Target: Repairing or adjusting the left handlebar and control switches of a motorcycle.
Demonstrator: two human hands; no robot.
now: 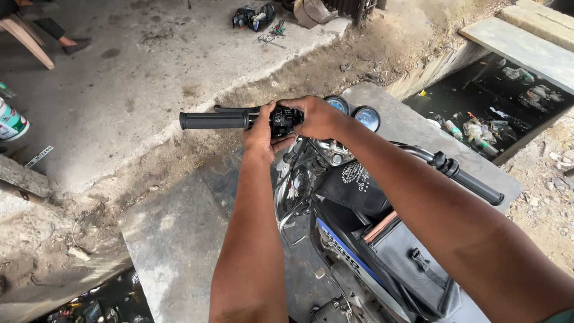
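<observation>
At the left end of the handlebar: we see both hands meeting on the black switch housing (282,119), a blocky plastic unit clamped just inboard of the left grip (213,120).
Left hand (261,133): we find it closed around the housing from below and behind, thumb and fingers wrapped on the unit.
Right hand (317,116): we note it reaching across the motorcycle, fingers curled over the top and far side of the same housing; both hands touch it and nearly touch each other.
Left grip: a straight, matte rubber cylinder with fine ribbing, jutting free to the left of the hands.
Right grip (478,185): a like cylinder, well apart from both hands, at the end of the curved black bar passing under the right forearm.
Gauges (354,112): two round dials with pale blue faces and dark rims, just beyond the right hand.
Fuel tank (353,186): we see a glossy black, rounded shell below the bar, with a blue stripe lower down.
Slab (179,239): flat grey concrete under the motorcycle, bridging an open drain (496,113) of dark water strewn with bottles and litter.
Ground: rough, cracked cement and packed dirt; a small heap of tools (263,27) lies far off at the top.
</observation>
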